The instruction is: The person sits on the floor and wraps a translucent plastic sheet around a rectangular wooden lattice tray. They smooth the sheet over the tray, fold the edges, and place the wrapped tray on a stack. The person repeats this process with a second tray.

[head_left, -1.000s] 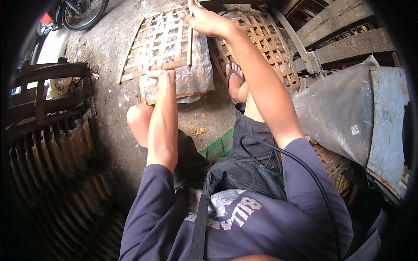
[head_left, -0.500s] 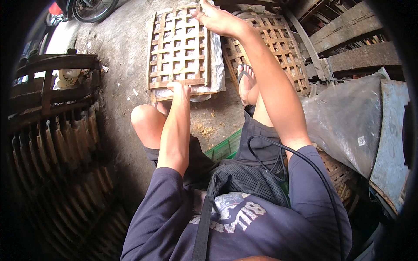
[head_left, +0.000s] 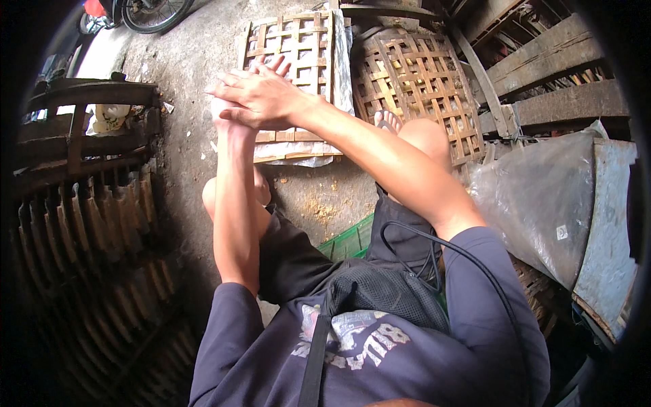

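Over the left side of a wooden lattice rack (head_left: 317, 47), my two hands meet. My right hand (head_left: 268, 98) lies across my left hand (head_left: 226, 112), its fingers stretched out and pointing left. Much of the left hand is hidden beneath it, but extended fingertips show beyond the right hand's far edge. Neither hand visibly holds anything. The rack is a flat grid of crossed slats lying on the ground, and pale plastic sheeting (head_left: 344, 74) sticks out along its right side. Whether either hand touches the rack I cannot tell.
To the right lies another lattice panel (head_left: 424, 78), beside my sandalled foot (head_left: 388, 122). A clear plastic sheet (head_left: 542, 190) hangs farther right, near wooden planks (head_left: 553, 47). Stacked dark slats (head_left: 88, 224) stand at left. A motorbike wheel (head_left: 152, 13) is at far left.
My left hand has left the rack's near edge and moved up and left. My right hand has come down and left from the rack's far right corner, onto the left hand.
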`<action>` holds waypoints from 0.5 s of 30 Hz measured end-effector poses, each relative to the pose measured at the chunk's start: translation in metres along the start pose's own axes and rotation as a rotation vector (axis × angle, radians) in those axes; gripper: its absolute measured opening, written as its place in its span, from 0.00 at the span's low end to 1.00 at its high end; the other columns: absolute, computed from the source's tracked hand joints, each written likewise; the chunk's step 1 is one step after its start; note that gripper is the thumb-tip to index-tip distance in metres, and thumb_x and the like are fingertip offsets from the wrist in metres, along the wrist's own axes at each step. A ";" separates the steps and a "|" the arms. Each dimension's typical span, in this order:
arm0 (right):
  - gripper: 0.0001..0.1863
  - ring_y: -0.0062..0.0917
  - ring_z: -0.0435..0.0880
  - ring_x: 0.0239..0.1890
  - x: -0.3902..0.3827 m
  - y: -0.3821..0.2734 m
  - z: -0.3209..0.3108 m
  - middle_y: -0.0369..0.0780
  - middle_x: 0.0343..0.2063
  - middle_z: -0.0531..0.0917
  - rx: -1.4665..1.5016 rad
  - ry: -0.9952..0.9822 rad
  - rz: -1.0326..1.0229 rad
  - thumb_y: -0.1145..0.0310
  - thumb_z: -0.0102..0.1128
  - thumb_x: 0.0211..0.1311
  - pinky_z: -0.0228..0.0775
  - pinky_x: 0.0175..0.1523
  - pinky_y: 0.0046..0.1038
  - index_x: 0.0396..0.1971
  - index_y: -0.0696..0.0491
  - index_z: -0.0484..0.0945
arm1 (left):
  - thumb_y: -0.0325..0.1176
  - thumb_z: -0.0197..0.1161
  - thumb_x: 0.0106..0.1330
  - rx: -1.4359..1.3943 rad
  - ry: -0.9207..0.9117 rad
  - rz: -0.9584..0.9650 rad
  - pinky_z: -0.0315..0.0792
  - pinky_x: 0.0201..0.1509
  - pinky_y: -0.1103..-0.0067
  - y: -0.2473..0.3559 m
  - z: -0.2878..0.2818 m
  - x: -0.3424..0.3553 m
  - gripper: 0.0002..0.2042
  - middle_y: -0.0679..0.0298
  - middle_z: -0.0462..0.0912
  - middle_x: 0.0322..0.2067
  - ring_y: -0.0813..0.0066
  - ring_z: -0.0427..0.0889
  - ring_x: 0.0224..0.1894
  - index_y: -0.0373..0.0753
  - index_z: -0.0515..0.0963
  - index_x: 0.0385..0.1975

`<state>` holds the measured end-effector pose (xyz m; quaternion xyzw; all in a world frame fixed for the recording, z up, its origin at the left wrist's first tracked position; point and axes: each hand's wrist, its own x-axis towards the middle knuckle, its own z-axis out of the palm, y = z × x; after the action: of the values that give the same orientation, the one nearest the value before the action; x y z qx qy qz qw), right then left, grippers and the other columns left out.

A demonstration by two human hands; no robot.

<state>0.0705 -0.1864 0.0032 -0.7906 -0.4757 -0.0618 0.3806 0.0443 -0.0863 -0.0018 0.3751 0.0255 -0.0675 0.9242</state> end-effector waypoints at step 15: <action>0.34 0.43 0.41 0.72 0.023 -0.026 0.044 0.58 0.67 0.46 0.974 0.096 0.327 0.53 0.31 0.71 0.33 0.73 0.38 0.67 0.61 0.43 | 0.61 0.37 0.66 0.586 0.498 0.447 0.49 0.70 0.61 -0.006 -0.079 0.004 0.37 0.52 0.55 0.66 0.58 0.56 0.67 0.41 0.48 0.69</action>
<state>0.0505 -0.1338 -0.0029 -0.5819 -0.3015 0.1908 0.7309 0.0481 -0.0356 -0.0631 0.6223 0.1452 0.2220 0.7365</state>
